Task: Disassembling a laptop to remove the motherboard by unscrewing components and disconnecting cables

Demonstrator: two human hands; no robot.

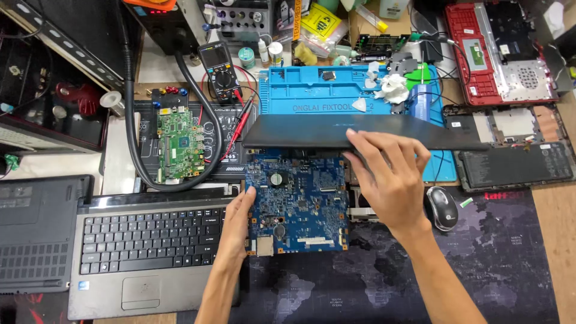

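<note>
The left hand (235,223) rests with its fingers against the left edge of the blue motherboard (298,204), touching and steadying it more than gripping it; the fingers look loosely extended, not clenched. The right hand (390,174) lies on the dark laptop panel (360,132), its fingers spread over the near edge and curled around it, so it is grasping this panel, which sits tilted just above the far side of the board. The board itself lies flat on the dark desk mat (384,276), between the silver laptop base with keyboard (147,240) on the left and the black mouse (443,208) on the right. To do this well, I judge that the panel should be carried by its edge, level and slowly, so its corner does not scrape the components on the board. The left hand should press only on the board's bare rim, never on the chips or the round battery. The red probe leads (235,129) of the multimeter (219,72) lie close to the panel's left end and could catch it. A green circuit board (178,144) and a blue repair mat (318,90) lie behind.
</note>
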